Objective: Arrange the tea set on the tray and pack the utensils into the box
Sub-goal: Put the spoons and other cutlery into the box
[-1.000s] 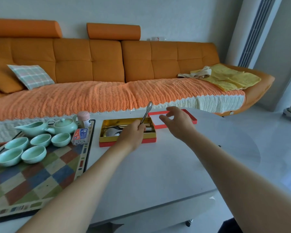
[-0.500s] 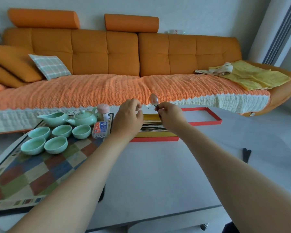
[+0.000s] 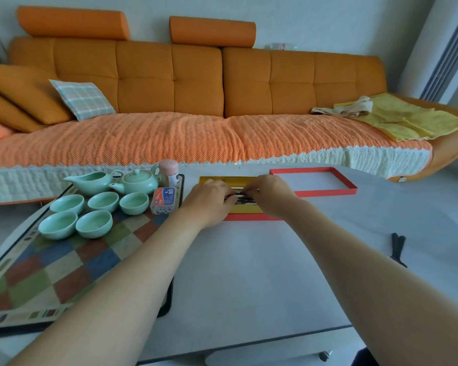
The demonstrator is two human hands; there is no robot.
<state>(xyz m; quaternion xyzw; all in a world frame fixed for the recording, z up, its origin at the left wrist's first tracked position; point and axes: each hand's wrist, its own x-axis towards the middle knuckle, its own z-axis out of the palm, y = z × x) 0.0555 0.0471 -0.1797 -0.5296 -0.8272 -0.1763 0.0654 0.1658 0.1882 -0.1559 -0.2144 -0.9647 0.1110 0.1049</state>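
Tabletop box [image 3: 245,216] now has left hand [image 3: 210,200] and right hand [image 3: 271,195] lowered onto utensils [image 3: 243,198].

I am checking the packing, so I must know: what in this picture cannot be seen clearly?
Head view, all three:
1. Metal utensils in the gold-lined red cardboard box: mostly covered by the left hand and right hand; their number, and whether the fingers grip one, cannot be told.
2. Print on the small blue-and-orange packet: too small.
3. Slim black object on the white table, right side: too small to identify.

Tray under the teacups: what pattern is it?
The tray has multicoloured checks, black rim; head view.
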